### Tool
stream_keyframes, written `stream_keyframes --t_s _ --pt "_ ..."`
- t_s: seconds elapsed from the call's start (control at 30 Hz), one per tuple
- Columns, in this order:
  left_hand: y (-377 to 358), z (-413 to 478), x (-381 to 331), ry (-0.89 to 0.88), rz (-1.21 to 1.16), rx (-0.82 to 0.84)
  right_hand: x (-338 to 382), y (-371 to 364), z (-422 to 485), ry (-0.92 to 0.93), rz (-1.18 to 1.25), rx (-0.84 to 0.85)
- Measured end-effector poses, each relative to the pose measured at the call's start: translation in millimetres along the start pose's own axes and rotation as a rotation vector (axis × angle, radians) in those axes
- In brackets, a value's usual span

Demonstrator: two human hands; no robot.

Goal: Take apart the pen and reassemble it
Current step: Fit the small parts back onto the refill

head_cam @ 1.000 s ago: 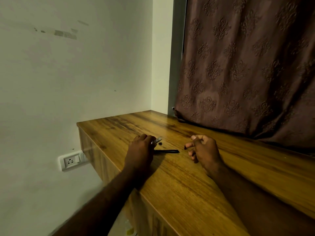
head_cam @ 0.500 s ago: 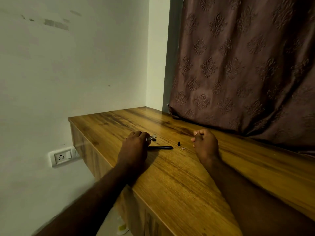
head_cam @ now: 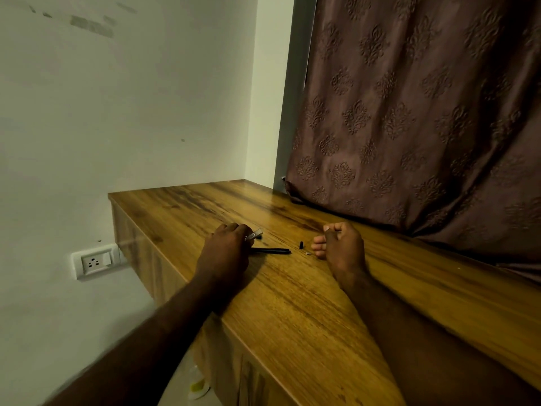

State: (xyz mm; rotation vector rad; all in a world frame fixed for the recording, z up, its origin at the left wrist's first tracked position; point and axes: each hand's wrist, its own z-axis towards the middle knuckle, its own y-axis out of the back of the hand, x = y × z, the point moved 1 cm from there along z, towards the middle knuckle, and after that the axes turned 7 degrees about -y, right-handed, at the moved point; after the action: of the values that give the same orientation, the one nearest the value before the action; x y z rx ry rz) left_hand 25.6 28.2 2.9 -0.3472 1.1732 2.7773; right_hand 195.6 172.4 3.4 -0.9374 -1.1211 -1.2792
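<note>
Two hands: left hand [head_cam: 227,253] gripping clear pen piece [head_cam: 254,234], right hand [head_cam: 341,244] loosely curled, empty.

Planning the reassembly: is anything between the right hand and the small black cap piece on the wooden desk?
Nothing visible. The small black cap piece lies on bare wooden desk just left of the right hand; only a tiny silver spring lies nearby, off the direct line.

Dismantled pen parts [head_cam: 270,251] on wood.

Dim, warm light; wide-angle edge distortion
</note>
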Motion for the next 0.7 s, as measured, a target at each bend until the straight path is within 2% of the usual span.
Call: stream_keyframes --t_s 0.2,0.3,0.7 --pt "-0.5 -2.0 -1.4 -0.014 0.0 -0.022 3.2 5.0 -3.5 -0.064 0.127 -0.014" --pt "-0.9 -1.1 -1.3 -0.016 0.002 -0.021 4.1 6.3 -4.1 -0.054 0.117 -0.025" --pt "-1.6 1.1 -0.5 -0.018 -0.002 -0.017 -1.7 8.2 -8.7 0.11 -0.298 0.016"
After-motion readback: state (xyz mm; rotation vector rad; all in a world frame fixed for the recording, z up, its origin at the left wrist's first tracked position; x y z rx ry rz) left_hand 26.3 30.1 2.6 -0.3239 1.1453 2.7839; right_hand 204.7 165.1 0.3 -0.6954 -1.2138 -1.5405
